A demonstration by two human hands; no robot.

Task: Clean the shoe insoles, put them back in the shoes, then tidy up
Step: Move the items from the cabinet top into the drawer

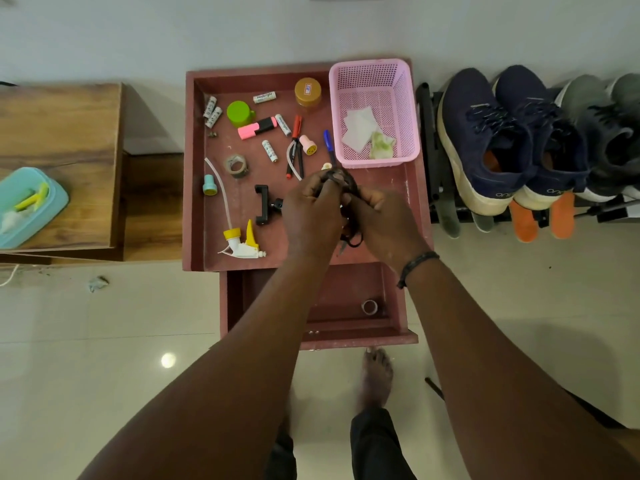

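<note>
Roughly mid-task by my read: two orange insoles (542, 218) lie right of centre frame, poking out below the navy shoes (509, 140) on the dark rack (431, 143), so they are not back inside yet. Whether they're cleaned, can't tell.

Both hands meet at centre frame over the red tray-top (194, 174). Left hand (313, 211) and right hand (379, 216) are curled round a small dark bundle (341, 180), maybe cord; what it is exactly isn't clear.

Tidy-up looks barely started: batteries, pens, a spray-bottle head (242, 242) and tape are scattered across the tray. Pink basket (375, 112) at upper right of the tray holds wipes.

Room: tray has raised rims all round; open drawer (346, 306) juts toward the person, just ahead of a bare foot. Rack sits tight against the tray's right edge. Floor at lower left is open.
</note>
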